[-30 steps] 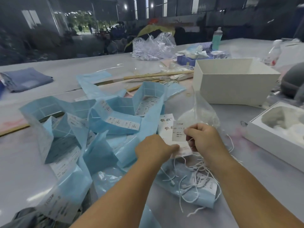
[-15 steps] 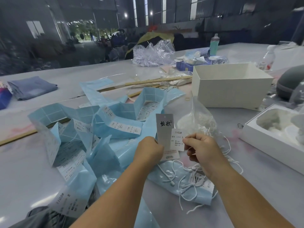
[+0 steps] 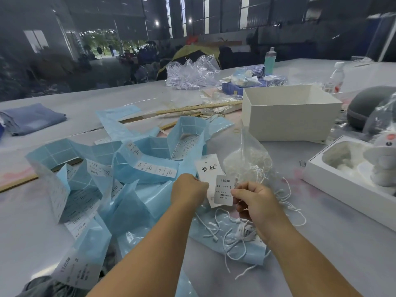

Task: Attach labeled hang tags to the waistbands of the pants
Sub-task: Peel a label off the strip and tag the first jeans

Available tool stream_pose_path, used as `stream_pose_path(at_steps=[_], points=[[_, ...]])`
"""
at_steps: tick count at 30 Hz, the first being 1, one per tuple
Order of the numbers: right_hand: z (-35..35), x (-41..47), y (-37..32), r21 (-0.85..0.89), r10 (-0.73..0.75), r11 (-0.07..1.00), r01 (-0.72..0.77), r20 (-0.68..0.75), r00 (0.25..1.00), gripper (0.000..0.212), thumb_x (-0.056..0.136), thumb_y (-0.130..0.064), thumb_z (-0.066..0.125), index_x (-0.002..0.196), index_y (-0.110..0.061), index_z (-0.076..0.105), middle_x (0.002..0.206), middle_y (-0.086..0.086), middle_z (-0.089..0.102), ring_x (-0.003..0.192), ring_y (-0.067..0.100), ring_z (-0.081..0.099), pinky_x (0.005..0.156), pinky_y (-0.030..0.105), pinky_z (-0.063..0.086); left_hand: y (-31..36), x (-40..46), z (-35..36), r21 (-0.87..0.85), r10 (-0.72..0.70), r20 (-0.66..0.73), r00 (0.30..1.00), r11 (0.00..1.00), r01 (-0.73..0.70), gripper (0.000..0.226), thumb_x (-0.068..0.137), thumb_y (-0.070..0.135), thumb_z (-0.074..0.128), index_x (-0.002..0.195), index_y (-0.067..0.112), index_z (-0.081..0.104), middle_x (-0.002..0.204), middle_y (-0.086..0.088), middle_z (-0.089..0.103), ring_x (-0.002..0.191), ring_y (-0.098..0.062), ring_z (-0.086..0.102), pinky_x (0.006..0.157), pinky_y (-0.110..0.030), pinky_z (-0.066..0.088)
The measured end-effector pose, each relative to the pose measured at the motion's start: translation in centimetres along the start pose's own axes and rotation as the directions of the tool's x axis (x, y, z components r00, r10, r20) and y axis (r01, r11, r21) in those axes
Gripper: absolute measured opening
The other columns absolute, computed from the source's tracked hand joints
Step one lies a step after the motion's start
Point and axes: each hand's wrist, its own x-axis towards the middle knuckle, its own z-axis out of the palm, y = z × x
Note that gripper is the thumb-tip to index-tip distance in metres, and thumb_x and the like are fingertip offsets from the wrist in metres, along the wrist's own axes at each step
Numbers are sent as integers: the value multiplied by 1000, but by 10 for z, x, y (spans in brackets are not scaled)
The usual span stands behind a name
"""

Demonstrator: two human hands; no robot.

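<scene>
My left hand (image 3: pixel 189 190) pinches the left edge of a white hang tag (image 3: pixel 207 168) printed with black characters. My right hand (image 3: pixel 255 202) pinches a small white size label (image 3: pixel 224 190) marked 1103# S, which lies over the tag's lower part. Both are held above the table. Loose white tag strings (image 3: pixel 233 230) lie under my hands on a blue sheet. A folded pair of blue pants (image 3: pixel 32 118) lies far left on the table. Dark fabric (image 3: pixel 42 288) shows at the bottom left corner.
Long blue label backing strips (image 3: pixel 137 161) with white labels sprawl over the left middle. A clear bag of strings (image 3: pixel 248 159) sits behind my hands. A white open box (image 3: pixel 289 116) stands at the right rear, a white tray box (image 3: pixel 351 174) at the far right, wooden rulers (image 3: pixel 192 108) behind.
The tag and label have been raised and turned upright, so the label's print now faces me. My right hand has shifted to the label's right edge.
</scene>
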Motion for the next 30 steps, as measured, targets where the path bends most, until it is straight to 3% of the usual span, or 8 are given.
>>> stream_pose_path(at_steps=[3,7,10,12,16,20,26,30], points=[[-2,1,2,-1,2,1000,-2,-9,1000,17,89,-7,63,73,-11,67,56,-1,65,49,11,50,46,22,42,1,-1,2,19,-41,35,999,999,40,23,79,37,69,78,16,60,74,1,66,65,-16,61,51,-22,44],[-3,2,4,17,0,1000,0,-18,1000,21,89,-7,63,69,-14,67,55,-1,64,48,11,50,45,21,41,2,-7,11,335,-23,37,999,942,9,39,82,54,57,94,18,59,94,-1,68,87,-22,64,84,-36,52],[-4,2,6,44,1,999,0,-23,1000,19,88,-6,63,71,-12,66,55,0,62,47,10,49,43,20,41,4,-11,17,525,54,-33,998,851,-29,35,89,52,51,102,20,58,105,-1,66,85,-22,55,86,-34,46],[-5,2,6,46,-4,999,6,-24,1000,18,88,-6,63,71,-11,65,55,0,61,47,10,49,43,20,41,5,-12,19,481,53,-40,998,876,-27,33,89,49,55,103,19,59,105,-2,66,89,-23,59,86,-35,49],[-7,4,3,39,-26,999,27,-23,999,16,88,-7,64,73,-10,64,56,0,60,47,9,50,44,19,42,5,-9,16,234,-20,-19,1000,972,23,28,85,38,64,102,16,64,102,-2,69,93,-25,66,83,-38,56],[-8,4,0,40,-41,998,42,-22,999,13,89,-8,64,75,-8,65,58,-1,62,49,10,51,47,22,44,6,-7,9,100,-18,-20,1000,995,20,27,85,38,69,93,11,70,93,-4,72,85,-23,67,64,-31,48],[-6,0,2,13,-52,999,52,-40,998,15,88,-9,65,73,-12,67,58,-1,62,50,10,52,48,22,45,12,-1,-7,92,46,-43,998,995,-42,26,89,35,69,77,12,70,74,-1,67,70,-18,63,60,-27,47],[-1,-3,0,42,-48,998,49,-31,998,18,88,-6,65,71,-11,66,57,-1,62,48,11,50,45,20,44,14,3,-7,181,50,-19,999,983,-45,27,95,34,59,85,10,67,87,-5,68,79,-24,62,64,-31,45]])
